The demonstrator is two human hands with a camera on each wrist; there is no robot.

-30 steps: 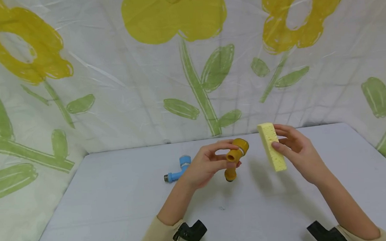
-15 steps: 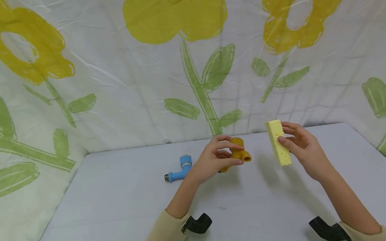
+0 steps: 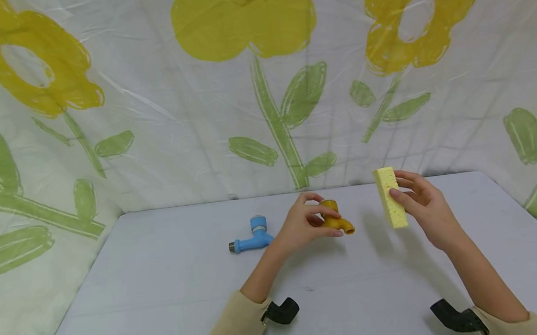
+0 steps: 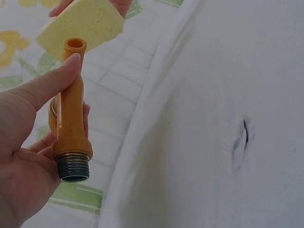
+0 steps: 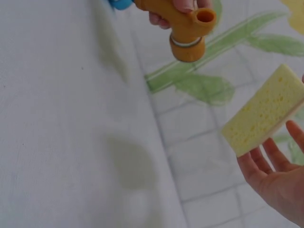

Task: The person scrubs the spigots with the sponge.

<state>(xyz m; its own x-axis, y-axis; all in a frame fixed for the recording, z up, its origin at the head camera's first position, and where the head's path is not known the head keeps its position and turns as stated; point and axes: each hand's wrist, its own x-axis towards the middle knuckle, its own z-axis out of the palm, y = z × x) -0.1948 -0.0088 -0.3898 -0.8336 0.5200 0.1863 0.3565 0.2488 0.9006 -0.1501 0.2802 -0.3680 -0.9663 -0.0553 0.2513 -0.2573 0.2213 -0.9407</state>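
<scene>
My left hand [image 3: 304, 225] grips an orange faucet [image 4: 71, 114] above the table, thumb along its body. Its open spout [image 3: 348, 228] points right in the head view, and its dark threaded end [image 4: 73, 167] shows in the left wrist view. To the right, my right hand [image 3: 422, 207] pinches a pale yellow sponge [image 3: 390, 197] by one side, holding it nearly upright off the table. Holes in the sponge [image 5: 266, 111] show in the right wrist view. A gap separates faucet and sponge. A blue faucet [image 3: 249, 242] lies on the table behind my left forearm, which overlaps its right end.
The table [image 3: 156, 284] has a white cover, with a small mark [image 3: 309, 289] near its middle. Behind it hangs a white sheet [image 3: 179, 116] printed with yellow flowers. Black devices [image 3: 282, 311] are strapped at both sleeves.
My left hand has turned the orange faucet, swinging its spout to the right and bringing its cap upright. My right hand has moved the sponge slightly right. The blue faucet stays put.
</scene>
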